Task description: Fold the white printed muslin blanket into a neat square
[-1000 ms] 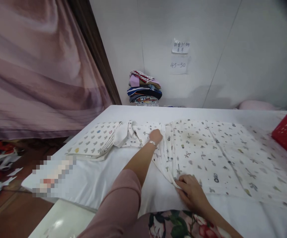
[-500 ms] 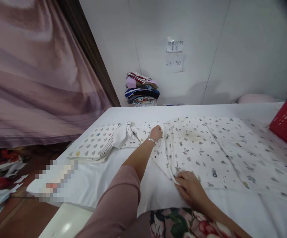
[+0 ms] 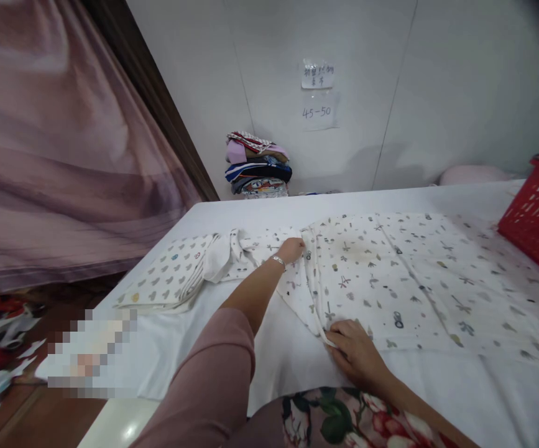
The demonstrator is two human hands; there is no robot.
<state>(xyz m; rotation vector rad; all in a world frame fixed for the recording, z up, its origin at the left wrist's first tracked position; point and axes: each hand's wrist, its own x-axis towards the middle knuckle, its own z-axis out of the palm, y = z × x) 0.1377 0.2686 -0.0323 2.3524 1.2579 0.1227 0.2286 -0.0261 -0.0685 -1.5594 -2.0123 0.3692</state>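
Observation:
A thin white cloth (image 3: 372, 280) printed with small grey and olive plant-like figures lies spread over the white table, gathered into folds at its left part. At those folds, near the far edge, my left hand (image 3: 291, 250) is closed on the cloth, a bracelet on its wrist. Closer to my body, my right hand (image 3: 355, 350) pinches the near corner of the same fold between thumb and fingers. Left of my left hand, the cloth's crumpled end touches a folded white cloth (image 3: 164, 274) with grey cloud-like prints.
A red plastic basket (image 3: 537, 214) stands at the table's right end. Behind the table (image 3: 245, 211) rises a stack of folded textiles (image 3: 257, 165) against the wall. A pink curtain (image 3: 64, 137) hangs at the left, with things heaped on the floor below it.
The camera view has turned slightly right. My left hand has shifted a little right, closer to the fold line. My right hand keeps its pinch on the near corner.

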